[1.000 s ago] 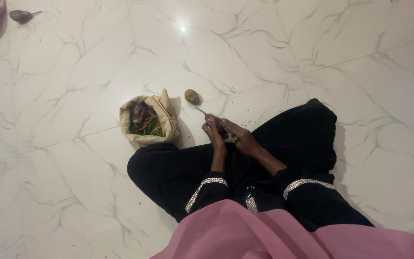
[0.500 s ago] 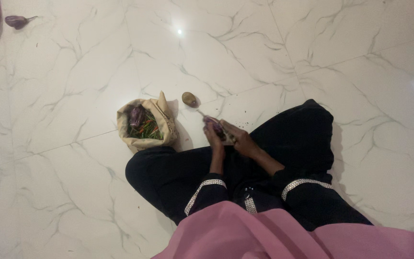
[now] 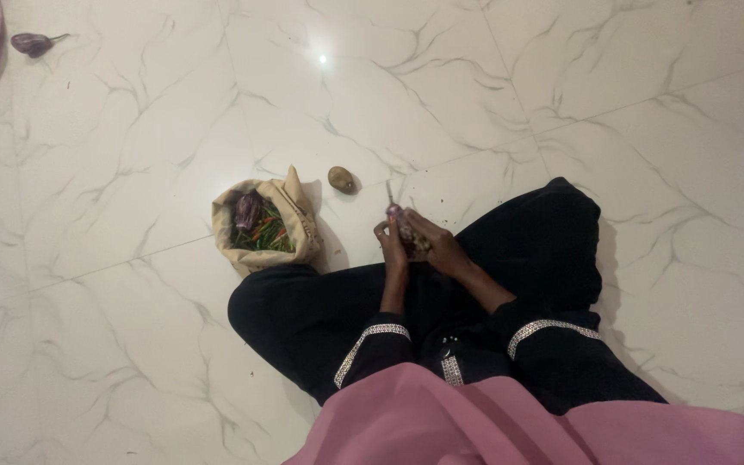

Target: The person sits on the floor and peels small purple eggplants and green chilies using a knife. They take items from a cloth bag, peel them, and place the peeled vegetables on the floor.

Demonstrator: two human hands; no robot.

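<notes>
Hands meet at the picture's centre: the left hand (image 3: pixel 392 241) grasps a small purple vegetable (image 3: pixel 410 231), while the right hand (image 3: pixel 437 248), at its 3 o'clock, clenches a thin knife (image 3: pixel 390 194) pointing toward 12. A brown potato (image 3: pixel 341 179) lies on the floor at 10 o'clock.

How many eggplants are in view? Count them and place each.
2 clearly: one eggplant on the floor at top left, one eggplant in the bag. The hands hold something small and unclear.

Tan paper bag (image 3: pixel 262 226) on white floor, top rolled open (green, purple contents, perhaps vegetables)
</notes>
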